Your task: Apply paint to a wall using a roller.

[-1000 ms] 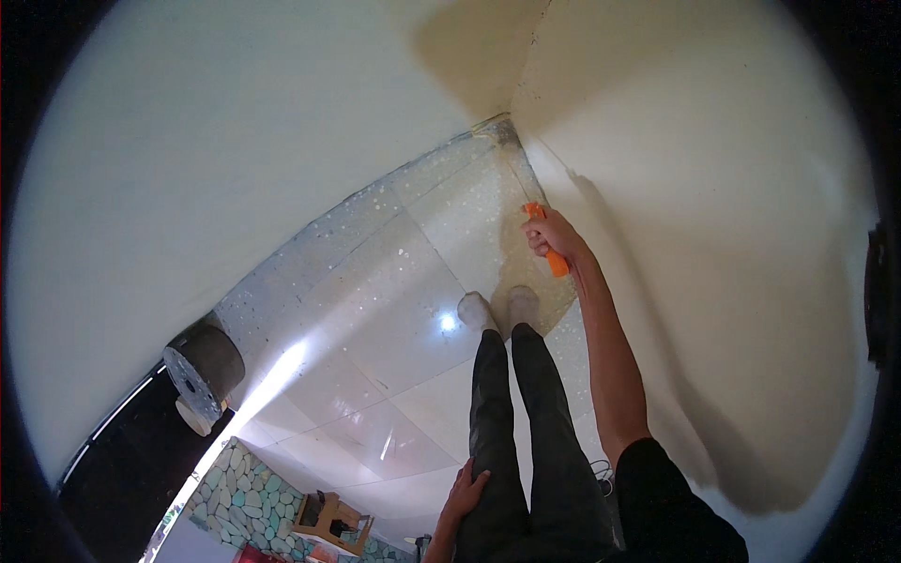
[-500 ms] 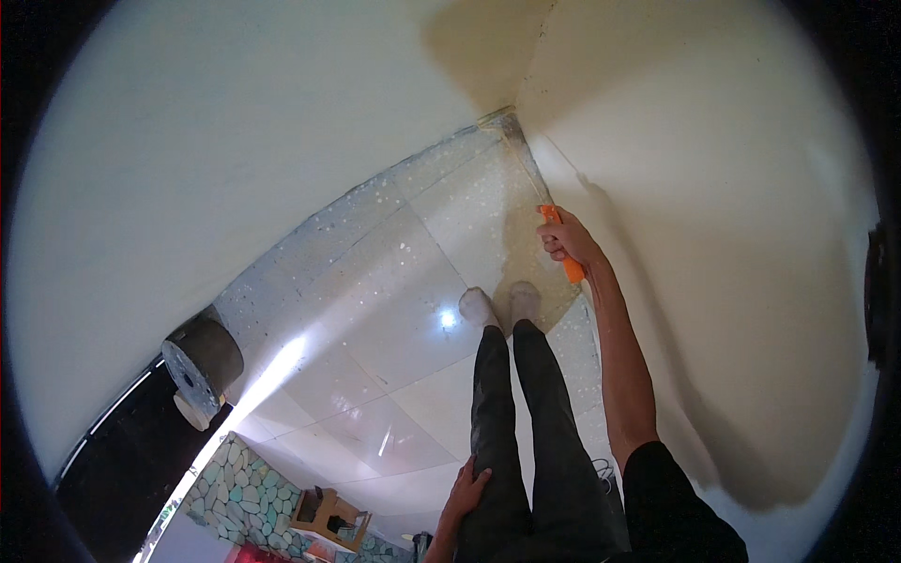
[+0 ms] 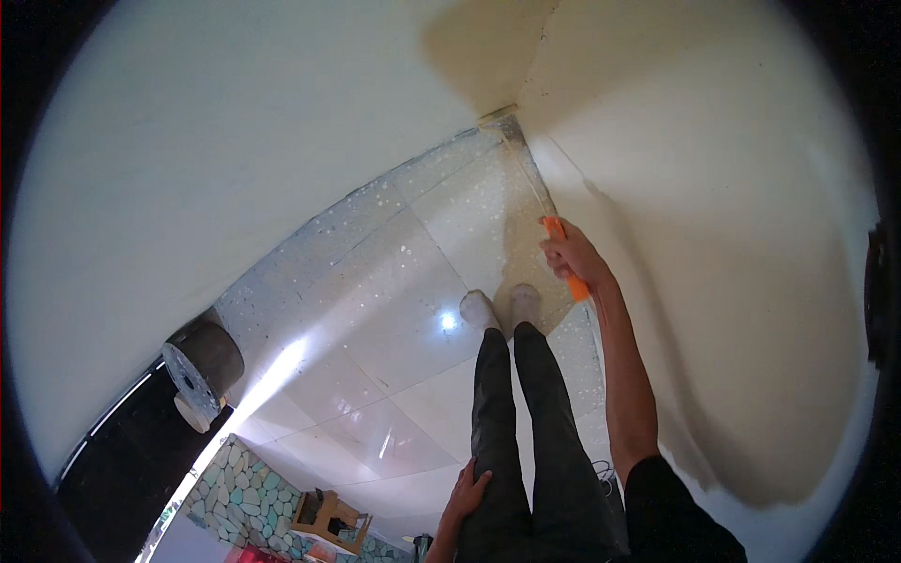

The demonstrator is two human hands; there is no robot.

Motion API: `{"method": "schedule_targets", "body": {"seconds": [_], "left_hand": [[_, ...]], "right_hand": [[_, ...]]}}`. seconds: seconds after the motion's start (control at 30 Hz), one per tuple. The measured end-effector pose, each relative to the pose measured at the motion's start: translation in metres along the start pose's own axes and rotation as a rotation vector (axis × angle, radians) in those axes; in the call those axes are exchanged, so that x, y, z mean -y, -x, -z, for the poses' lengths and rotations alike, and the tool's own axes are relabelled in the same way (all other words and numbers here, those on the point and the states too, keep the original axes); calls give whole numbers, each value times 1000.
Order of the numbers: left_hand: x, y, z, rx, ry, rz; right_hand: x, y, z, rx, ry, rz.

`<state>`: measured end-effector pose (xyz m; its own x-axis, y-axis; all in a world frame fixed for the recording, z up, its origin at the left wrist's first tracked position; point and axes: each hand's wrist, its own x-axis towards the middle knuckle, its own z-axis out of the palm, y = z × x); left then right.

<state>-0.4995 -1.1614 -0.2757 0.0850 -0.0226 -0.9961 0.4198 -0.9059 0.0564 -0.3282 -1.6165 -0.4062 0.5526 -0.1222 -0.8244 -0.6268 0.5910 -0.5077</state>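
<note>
A paint roller with a thin metal rod and an orange handle reaches away from me. My right hand is closed around that handle, with the arm stretched out along the right wall. The roller's head lies at the foot of the walls, where the left wall and the right wall meet. Resting on my left thigh, my left hand has its fingers apart and holds nothing.
My feet in light socks stand on a paint-spattered tile floor. By the left wall lies a dark cylindrical container beside a dark opening. Farther back are a stone-patterned surface and a wooden box.
My right hand has drawn slightly back toward me with the roller's handle. The roller's head stays in the corner almost unmoved. My left hand has not moved.
</note>
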Motion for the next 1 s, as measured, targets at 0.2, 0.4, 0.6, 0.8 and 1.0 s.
{"method": "schedule_targets", "body": {"seconds": [0.2,0.4,0.6,0.8,1.0], "left_hand": [[-4,3,1,5,25,-32],[-10,-4,-8,46,52,-27],[3,5,3,-5,27,-14],[1,-5,-9,39,49,-60],[-4,1,1,29,65,-42]], "right_hand": [[8,-8,2,44,-170,-8],[-12,-60,22,5,-186,-12],[9,43,-16,22,-171,-26],[-8,-25,25,9,-157,-19],[-51,20,-13,-113,21,18]]}}
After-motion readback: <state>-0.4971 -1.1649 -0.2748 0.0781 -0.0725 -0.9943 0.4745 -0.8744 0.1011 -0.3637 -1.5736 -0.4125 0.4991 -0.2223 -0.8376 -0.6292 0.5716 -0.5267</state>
